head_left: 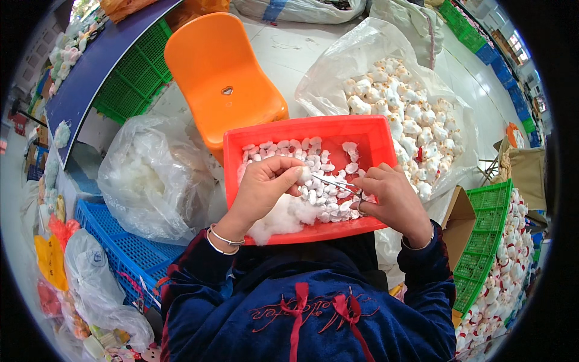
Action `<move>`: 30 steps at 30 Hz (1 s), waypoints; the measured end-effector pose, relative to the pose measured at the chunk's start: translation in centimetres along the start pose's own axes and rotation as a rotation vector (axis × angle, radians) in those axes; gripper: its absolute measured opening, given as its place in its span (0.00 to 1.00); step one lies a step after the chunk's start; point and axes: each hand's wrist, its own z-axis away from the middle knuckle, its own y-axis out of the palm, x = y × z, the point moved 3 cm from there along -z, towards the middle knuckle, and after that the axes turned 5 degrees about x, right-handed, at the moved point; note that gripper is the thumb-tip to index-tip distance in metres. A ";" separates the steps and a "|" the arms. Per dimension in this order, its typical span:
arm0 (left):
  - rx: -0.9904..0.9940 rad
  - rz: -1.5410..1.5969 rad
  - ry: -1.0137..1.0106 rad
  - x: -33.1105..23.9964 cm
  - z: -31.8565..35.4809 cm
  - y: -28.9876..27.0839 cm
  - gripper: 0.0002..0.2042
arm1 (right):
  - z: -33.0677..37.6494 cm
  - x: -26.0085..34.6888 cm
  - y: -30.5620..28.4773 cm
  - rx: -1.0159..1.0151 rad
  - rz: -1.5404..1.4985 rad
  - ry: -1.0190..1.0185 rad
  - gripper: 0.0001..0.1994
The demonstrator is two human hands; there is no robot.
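My left hand [263, 188] pinches a small white fabric piece [305, 175] between thumb and fingers, above a red plastic bin [369, 134]. In my right hand [393, 196] are slim metal forceps [333, 182] with finger rings. Their tip reaches the white piece; whether it goes inside is hidden by the fingers. Below both hands, many small white bean-shaped pieces [313, 196] lie in the bin. A heap of white stuffing fluff [280, 221] rests at the bin's near left corner, under my left wrist.
An orange chair [220, 75] stands behind the bin. Left of it sits a clear bag of fluff [151, 175] by blue crates [123, 238]. To the right, an open plastic bag holds small plush toys [416, 120]; a green crate [482, 241] stands nearer.
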 end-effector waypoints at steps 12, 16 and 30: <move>-0.076 0.221 0.006 0.7 0.0 -1.1 0.06 | -0.1 0.0 0.3 -0.142 -0.095 -0.024 0.32; -0.096 0.187 0.022 0.5 0.0 -0.1 0.06 | -0.6 0.7 1.5 -0.115 -0.088 -0.007 0.27; -0.080 -0.190 0.206 -0.2 0.0 0.1 0.09 | -0.9 1.9 4.1 0.107 -0.612 0.015 0.14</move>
